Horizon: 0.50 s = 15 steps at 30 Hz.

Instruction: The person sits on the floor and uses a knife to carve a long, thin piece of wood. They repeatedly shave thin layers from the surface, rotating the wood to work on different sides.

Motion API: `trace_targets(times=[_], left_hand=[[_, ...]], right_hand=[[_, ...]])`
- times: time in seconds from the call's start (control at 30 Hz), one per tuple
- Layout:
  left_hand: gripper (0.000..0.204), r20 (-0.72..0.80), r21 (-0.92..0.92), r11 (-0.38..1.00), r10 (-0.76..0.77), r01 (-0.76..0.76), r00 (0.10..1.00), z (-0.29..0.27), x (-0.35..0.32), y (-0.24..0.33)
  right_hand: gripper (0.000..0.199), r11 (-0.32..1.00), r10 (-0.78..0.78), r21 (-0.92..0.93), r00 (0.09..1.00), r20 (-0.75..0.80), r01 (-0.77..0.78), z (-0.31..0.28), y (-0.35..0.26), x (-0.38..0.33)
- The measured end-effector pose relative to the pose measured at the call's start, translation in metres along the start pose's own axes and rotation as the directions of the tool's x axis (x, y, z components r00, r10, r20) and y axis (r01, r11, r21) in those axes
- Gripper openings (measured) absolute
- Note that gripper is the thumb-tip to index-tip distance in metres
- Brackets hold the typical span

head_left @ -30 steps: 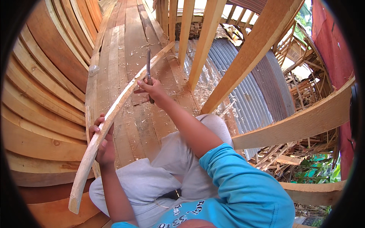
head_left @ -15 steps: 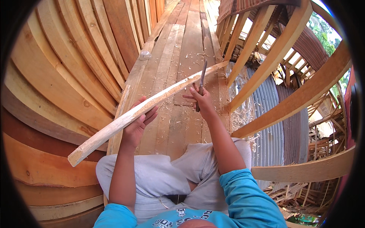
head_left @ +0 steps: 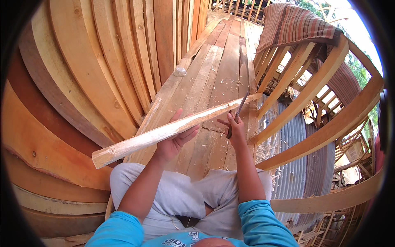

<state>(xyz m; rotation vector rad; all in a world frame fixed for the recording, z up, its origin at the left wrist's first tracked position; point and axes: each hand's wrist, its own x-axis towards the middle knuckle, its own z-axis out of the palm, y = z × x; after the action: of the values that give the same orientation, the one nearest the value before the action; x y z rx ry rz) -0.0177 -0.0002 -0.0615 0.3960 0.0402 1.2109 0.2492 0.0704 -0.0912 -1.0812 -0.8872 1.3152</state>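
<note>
A long, pale piece of wood (head_left: 156, 133) slants across in front of me, its thick end low at the left and its thin end far right near the railing. Part of its upper face is whittled bare. Beneath its middle, my left hand (head_left: 172, 146) grips it, thumb on one side and fingers on the other. My right hand (head_left: 235, 131) is closed around the handle of a knife (head_left: 242, 103). The narrow dark blade points up and away, crossing the wood near its thin end. I cannot tell whether the blade touches the wood.
Wood shavings (head_left: 224, 92) lie scattered over the plank floor (head_left: 201, 107). Tall wooden boards (head_left: 78, 70) line the left side. A slatted wooden railing (head_left: 304, 123) runs along the right, with a striped cloth (head_left: 294, 26) over it and corrugated metal sheets (head_left: 294, 173) beyond. A small clear object (head_left: 180, 72) sits farther ahead.
The view has shifted, so the floor and railing sit differently in it. The wood lies at a flatter slant. Both hands keep their holds, and the knife leans more to the right.
</note>
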Motion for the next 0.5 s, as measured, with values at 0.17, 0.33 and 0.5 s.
trace_targets(times=[0.17, 0.33, 0.5], left_hand=[[0.071, 0.08, 0.269, 0.957, 0.089, -0.108, 0.993, 0.009, -0.005, -0.01], [0.069, 0.16, 0.364, 0.916, 0.114, -0.166, 0.98, 0.009, -0.008, -0.015], [0.069, 0.138, 0.391, 0.907, 0.11, -0.156, 0.984, 0.01, -0.009, -0.006]], right_hand=[[0.044, 1.0, -0.01, 0.013, 1.0, 0.016, 0.01, 0.0, -0.002, -0.003], [0.036, 0.999, -0.036, 0.013, 0.999, 0.011, 0.036, 0.002, 0.001, -0.007], [0.033, 1.0, -0.015, 0.0, 0.998, 0.058, 0.015, 0.01, 0.003, -0.008]])
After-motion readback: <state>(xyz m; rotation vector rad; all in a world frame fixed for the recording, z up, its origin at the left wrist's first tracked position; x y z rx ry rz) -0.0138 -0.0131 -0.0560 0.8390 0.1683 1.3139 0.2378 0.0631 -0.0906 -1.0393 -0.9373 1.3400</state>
